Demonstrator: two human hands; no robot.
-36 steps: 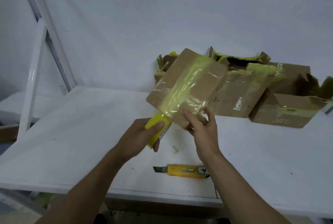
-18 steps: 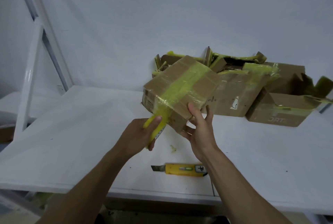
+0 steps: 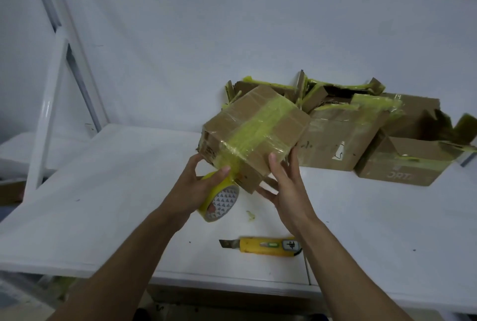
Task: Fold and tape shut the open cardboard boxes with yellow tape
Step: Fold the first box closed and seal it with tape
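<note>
A small closed cardboard box [image 3: 281, 127] with a yellow tape strip across its top is held tilted above the white table [image 3: 103, 191]. My right hand [image 3: 286, 186] supports its near right corner from below, thumb up against the side. My left hand [image 3: 198, 189] grips the yellow tape roll [image 3: 222, 199] just under the box's near edge, thumb pressing the tape end onto the box. The tape still runs from the roll to the box.
Several opened, tape-scarred cardboard boxes [image 3: 343, 137] are piled against the back wall, another [image 3: 407, 163] at the right. A yellow utility knife [image 3: 263, 246] lies near the front edge. A small tape scrap [image 3: 250, 215] lies by the roll. A white frame [image 3: 49, 104] stands at left.
The box has been tipped from a steep upright tilt toward flat, its top now facing up. My left hand with the roll moved down along the near side; my right hand shifted under the corner.
</note>
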